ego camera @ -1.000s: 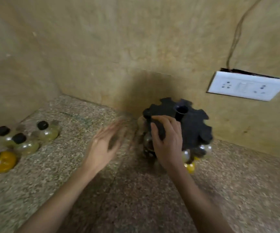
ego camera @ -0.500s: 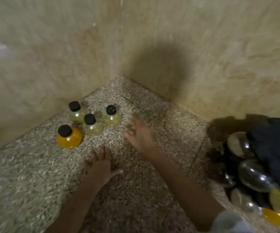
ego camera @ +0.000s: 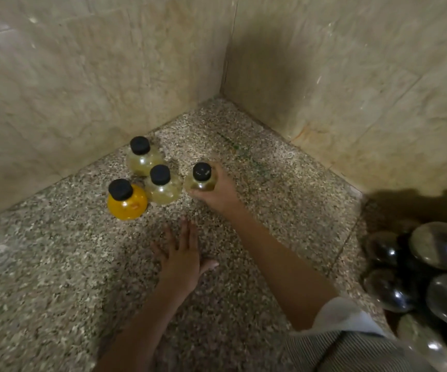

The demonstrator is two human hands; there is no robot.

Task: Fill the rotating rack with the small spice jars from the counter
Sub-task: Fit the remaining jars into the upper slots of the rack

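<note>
Right hand (ego camera: 221, 193) around spice jar (ego camera: 200, 178)

The counter (ego camera: 55, 277) was speckled stone, a fine mix of grey, beige and dark flecks. The walls (ego camera: 82, 76) behind it were pale beige tile with faint cloudy veining. The orange jar (ego camera: 127, 202) had bright orange-yellow contents under a black cap. Beside it, toward the corner of the walls, the middle jar (ego camera: 162, 189) and the far jar (ego camera: 143, 159) were clear with pale yellowish-green contents, each black-capped. The held jar (ego camera: 201, 179), to the right of the orange jar, looked a darker olive-amber, also with a black cap. Far right of the orange jar, the rack (ego camera: 426, 269) was black, its jars glossy and dark with white glints. A sleeve (ego camera: 351, 345) showed white with fine grey stripes.
</note>
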